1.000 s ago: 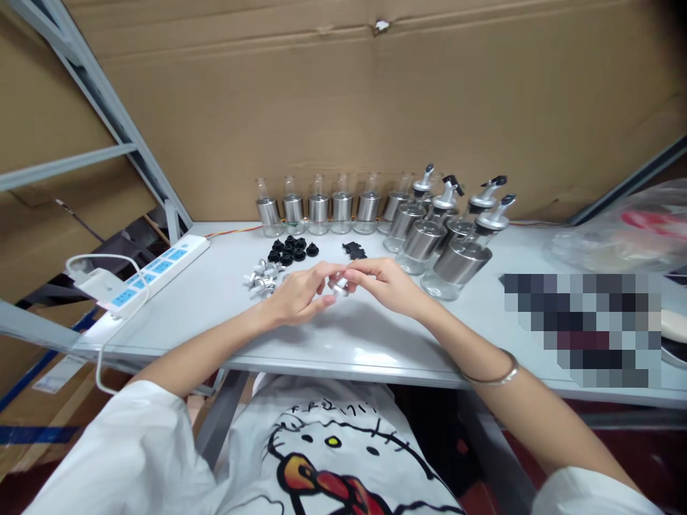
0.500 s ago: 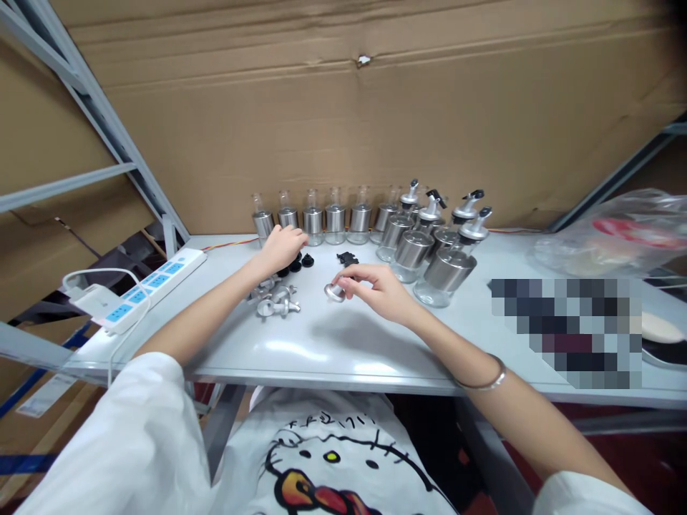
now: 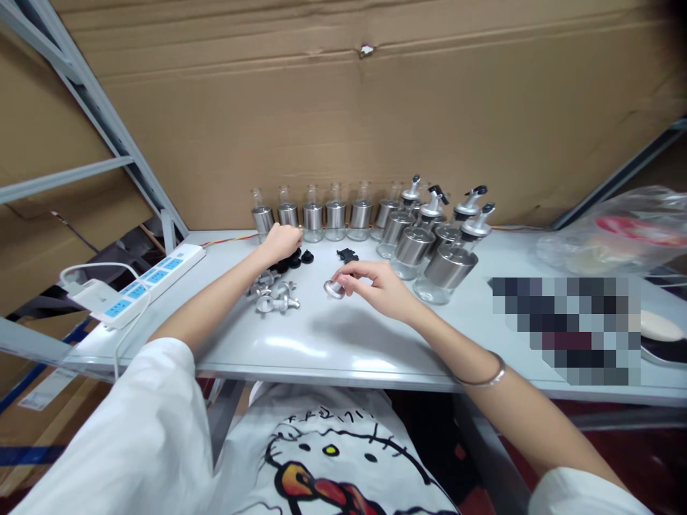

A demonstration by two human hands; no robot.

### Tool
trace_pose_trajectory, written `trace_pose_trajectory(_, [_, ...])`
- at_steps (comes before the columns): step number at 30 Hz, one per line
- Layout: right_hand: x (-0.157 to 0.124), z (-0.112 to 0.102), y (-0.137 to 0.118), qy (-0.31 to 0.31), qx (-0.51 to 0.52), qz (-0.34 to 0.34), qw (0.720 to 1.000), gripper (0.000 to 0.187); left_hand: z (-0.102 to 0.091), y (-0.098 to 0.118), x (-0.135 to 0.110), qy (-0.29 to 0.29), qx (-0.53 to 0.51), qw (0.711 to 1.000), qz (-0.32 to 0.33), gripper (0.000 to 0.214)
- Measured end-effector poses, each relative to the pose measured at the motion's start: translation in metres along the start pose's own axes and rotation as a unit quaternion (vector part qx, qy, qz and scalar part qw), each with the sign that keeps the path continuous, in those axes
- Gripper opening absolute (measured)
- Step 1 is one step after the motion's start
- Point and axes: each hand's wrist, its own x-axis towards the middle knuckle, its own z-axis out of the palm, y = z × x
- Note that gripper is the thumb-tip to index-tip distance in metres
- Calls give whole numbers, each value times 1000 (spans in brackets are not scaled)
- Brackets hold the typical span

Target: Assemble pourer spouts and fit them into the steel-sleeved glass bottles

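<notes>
My right hand pinches a small silver pourer cap just above the grey table. My left hand is stretched out over a pile of small black stoppers, its fingers curled down on them; what they grip is hidden. A heap of silver spout parts lies beside my left forearm. A few black clips lie behind the cap.
A row of steel-sleeved glass bottles without tops lines the cardboard wall. Several bottles fitted with pourers stand at right. A white power strip lies at the left edge. A clear plastic bag sits far right.
My hands, joined on the silver cap a second ago, have parted. My left hand reached out to the black stoppers and stays there; my right hand keeps the cap.
</notes>
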Motion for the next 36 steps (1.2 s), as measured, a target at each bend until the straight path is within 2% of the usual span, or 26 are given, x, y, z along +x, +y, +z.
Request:
trace_pose_trajectory(9, [-1,0,1,-6,-2,-1,1000,24,6,6,-3,-6,16,1000,24,24])
trace_pose_trajectory(14, [0,0,3,9,6,4,1000,25,-7,10,-13,19,4,1000,5,27])
trace_pose_trajectory(18, [0,1,7,34,27,16,999,34,-27,26,-39,45,-34,998,-19,23])
trace_pose_trajectory(19, [0,2,8,41,35,22,998,37,-30,33,-48,61,-83,994,-24,18])
trace_pose_trajectory(22, [1,3,11,61,77,39,994,42,-27,53,-77,124,-183,975,-10,7])
trace_pose_trajectory(24, [1,4,12,70,125,53,988,44,-18,63,-94,179,-205,961,43,6])
trace_pose_trajectory(26, [2,4,12,56,204,79,974,44,-7,69,-105,246,-215,937,121,10])
trace_pose_trajectory(28, [2,3,11,5,299,120,947,41,2,72,-109,308,-217,905,196,13])
trace_pose_trajectory(30, [2,2,11,-57,374,163,911,36,9,73,-110,347,-216,880,243,13])
trace_pose_trajectory(32, [1,2,10,-94,411,192,886,31,14,74,-109,359,-219,870,257,13])
trace_pose_trajectory(36, [0,1,12,-137,436,210,864,28,18,77,-110,351,-237,868,261,9])
